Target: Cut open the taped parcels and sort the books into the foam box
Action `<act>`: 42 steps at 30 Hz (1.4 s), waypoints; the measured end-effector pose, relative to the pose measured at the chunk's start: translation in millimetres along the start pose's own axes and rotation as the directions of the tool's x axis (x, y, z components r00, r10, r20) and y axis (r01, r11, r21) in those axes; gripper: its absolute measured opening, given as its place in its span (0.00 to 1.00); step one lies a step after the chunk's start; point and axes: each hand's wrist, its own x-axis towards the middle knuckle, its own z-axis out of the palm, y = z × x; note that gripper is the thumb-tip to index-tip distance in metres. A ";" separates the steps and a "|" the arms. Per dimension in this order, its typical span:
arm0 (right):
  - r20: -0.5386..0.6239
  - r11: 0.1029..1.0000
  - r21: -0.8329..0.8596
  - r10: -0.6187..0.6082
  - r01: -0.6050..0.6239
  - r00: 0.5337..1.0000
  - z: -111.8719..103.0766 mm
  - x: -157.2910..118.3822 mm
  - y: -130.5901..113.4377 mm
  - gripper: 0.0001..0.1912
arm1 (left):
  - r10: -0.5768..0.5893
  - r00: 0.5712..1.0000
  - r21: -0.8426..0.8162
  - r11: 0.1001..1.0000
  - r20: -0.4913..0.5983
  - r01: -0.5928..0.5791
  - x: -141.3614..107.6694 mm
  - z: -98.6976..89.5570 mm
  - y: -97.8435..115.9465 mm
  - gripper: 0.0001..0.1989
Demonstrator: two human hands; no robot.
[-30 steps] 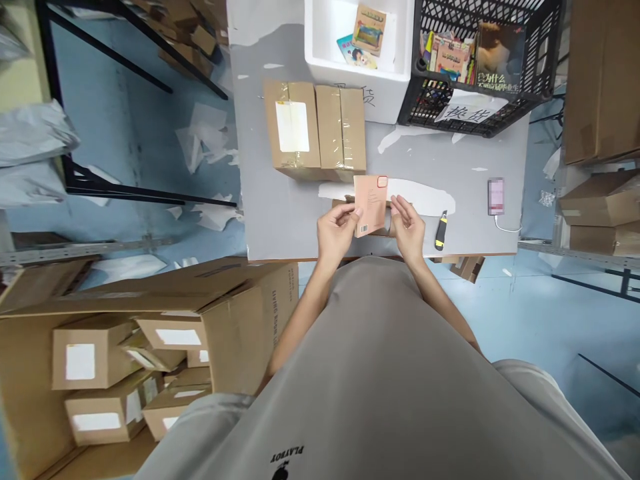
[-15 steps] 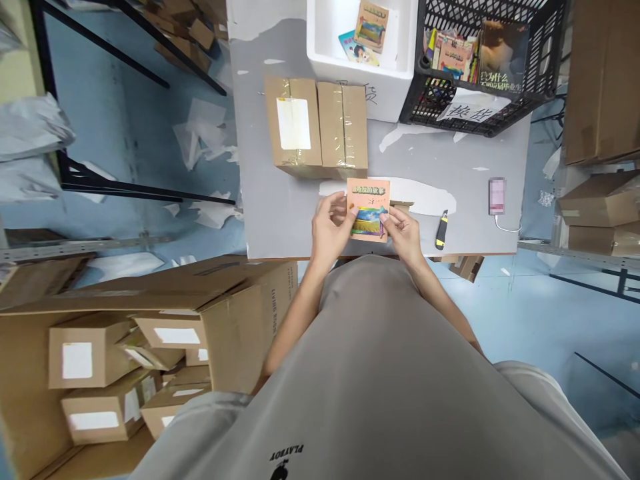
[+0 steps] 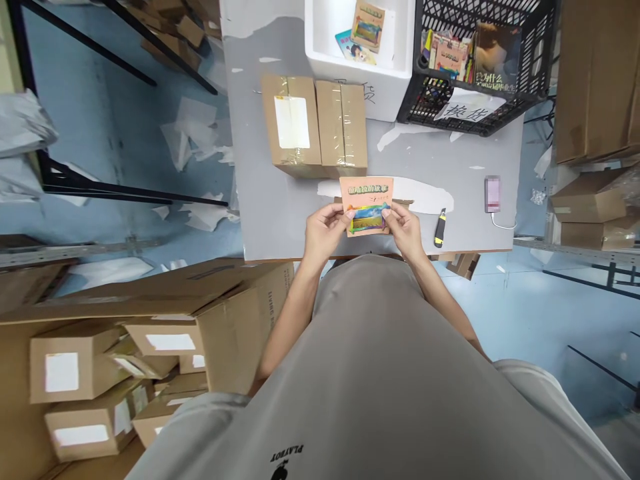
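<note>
A pink book (image 3: 367,193) with a landscape picture on its cover is held up over the front edge of the grey table (image 3: 280,227). My left hand (image 3: 326,230) grips its left side, thumb on the cover. On the right side my right hand (image 3: 403,230) pinches it the same way. Behind the book, a flat brown cardboard piece (image 3: 403,202) shows in part. Beyond it stand two taped cardboard boxes (image 3: 293,123) (image 3: 343,127), side by side. A black and yellow box cutter (image 3: 440,228) lies right of my right hand.
At the table's back are a white bin (image 3: 360,73) with books and a black crate (image 3: 417,100) with more books. A phone (image 3: 493,193) with a cable lies at the right. A large carton (image 3: 240,327) holding boxes stands at lower left.
The book has tilted and turned a little, its cover now facing the camera more fully. My left hand has shifted slightly left and down. The whole view has moved slightly.
</note>
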 end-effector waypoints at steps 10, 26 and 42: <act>0.157 0.996 0.087 -0.019 0.006 0.987 24.3 -5.3 -20.8 0.37 | 0.274 0.929 0.285 0.896 0.250 -0.341 -45.8 30.1 43.1 0.12; 0.192 0.558 -0.746 -0.344 0.365 0.919 72.2 -23.0 -31.4 0.18 | -0.110 0.914 -0.350 0.900 0.392 0.259 61.0 0.5 -25.4 0.26; -0.225 0.764 -0.641 -0.282 0.076 0.933 43.5 -30.5 -7.0 0.26 | -0.228 0.866 -0.348 0.847 0.446 0.402 52.5 -25.3 -29.6 0.32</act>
